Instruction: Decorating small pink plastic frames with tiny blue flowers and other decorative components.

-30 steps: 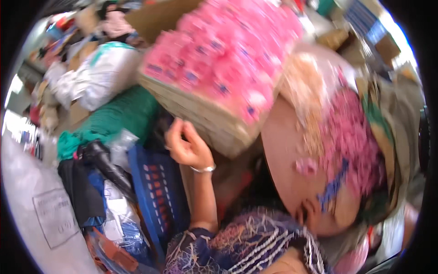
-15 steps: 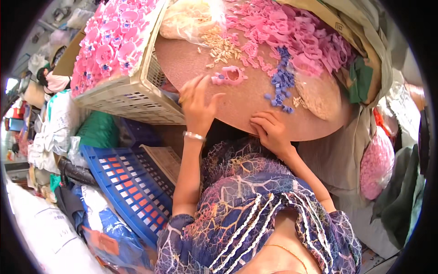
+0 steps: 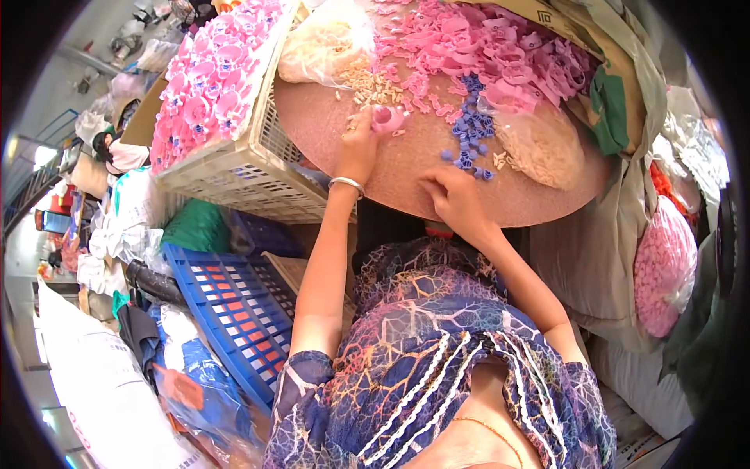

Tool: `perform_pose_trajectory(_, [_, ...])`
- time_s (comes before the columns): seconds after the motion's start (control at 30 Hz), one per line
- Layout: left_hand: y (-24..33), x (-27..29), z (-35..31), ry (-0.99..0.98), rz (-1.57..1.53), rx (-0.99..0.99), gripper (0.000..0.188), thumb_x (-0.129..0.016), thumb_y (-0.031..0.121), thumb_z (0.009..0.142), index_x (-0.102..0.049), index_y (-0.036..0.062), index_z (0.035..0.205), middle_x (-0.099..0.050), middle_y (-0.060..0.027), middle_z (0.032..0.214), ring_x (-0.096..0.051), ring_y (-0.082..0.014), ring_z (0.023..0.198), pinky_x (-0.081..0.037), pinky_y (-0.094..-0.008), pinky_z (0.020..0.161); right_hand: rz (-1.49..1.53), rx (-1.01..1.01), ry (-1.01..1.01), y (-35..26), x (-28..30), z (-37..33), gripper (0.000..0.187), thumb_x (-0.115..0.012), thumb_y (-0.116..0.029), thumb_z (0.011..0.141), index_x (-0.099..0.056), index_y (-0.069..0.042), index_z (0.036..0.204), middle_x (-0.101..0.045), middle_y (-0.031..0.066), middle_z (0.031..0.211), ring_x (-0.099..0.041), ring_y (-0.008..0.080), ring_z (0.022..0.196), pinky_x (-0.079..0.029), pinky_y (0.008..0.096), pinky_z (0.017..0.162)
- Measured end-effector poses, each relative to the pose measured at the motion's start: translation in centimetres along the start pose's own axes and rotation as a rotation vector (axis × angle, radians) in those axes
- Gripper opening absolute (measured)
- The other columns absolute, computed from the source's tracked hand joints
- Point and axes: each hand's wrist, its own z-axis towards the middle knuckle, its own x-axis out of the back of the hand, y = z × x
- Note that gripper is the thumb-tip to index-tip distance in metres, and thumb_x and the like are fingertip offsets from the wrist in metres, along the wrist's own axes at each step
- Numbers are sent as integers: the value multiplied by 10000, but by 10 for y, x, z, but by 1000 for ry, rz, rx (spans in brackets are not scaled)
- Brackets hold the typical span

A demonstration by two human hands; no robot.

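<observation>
My left hand (image 3: 358,148), with a silver bangle at the wrist, has its fingers closed at a small pink plastic piece (image 3: 391,119) with a ring-shaped opening, over the brown round tabletop (image 3: 328,121). My right hand (image 3: 457,195) is at the table's near edge, its fingers curled together. Whatever those fingertips may hold is hidden. Small blue plastic parts (image 3: 473,129) lie in a strip beyond my right hand. Tiny cream-coloured pieces (image 3: 379,90) are scattered beyond my left hand, and a heap of pink plastic parts (image 3: 484,39) covers the far side.
At the left stands a cream crate (image 3: 250,160) piled with pink-and-blue assembled pieces (image 3: 215,86). Bags of cream pieces (image 3: 539,148) lie on the table. A blue basket (image 3: 226,305) leans below the crate; a bag of pink parts (image 3: 664,266) hangs at the right.
My left hand has moved forward and closed at the pink piece, which has turned. My right hand has lifted slightly from the table edge and curled its fingers. The whole view has shifted a little.
</observation>
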Motion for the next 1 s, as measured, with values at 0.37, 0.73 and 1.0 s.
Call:
perform_pose_trajectory(0.37, [-32, 28, 0, -54, -1732, 485, 420, -518, 230, 1037, -497, -66, 1334, -625, -177, 1231, -628, -287, 1099, -511, -411, 988, -467, -11, 47, 22, -33, 81, 204, -694, -82, 815, -703, -41, 1015, -682, 148, 1069, -598, 359, 1065, -475, 435, 914])
perform_pose_trajectory(0.73, [-42, 33, -14, -156, -1984, 544, 432, -553, 240, 1018, -499, -44, 1338, -622, -196, 1238, -636, -301, 1104, -540, -417, 953, -628, 81, 46, 16, -26, 95, 232, -666, -124, 842, -685, -87, 1070, -694, 104, 1077, -606, 337, 1061, -473, 423, 914])
perform_pose_trajectory(1.0, [-21, 37, -21, -27, -1887, 569, 390, -562, 203, 1016, -523, -43, 1316, -629, -186, 1227, -636, -308, 1108, -547, -432, 962, -203, 105, -116, 23, -38, 100, 285, -618, -18, 828, -705, -71, 1094, -690, 109, 1036, -643, 286, 1001, -513, 376, 829])
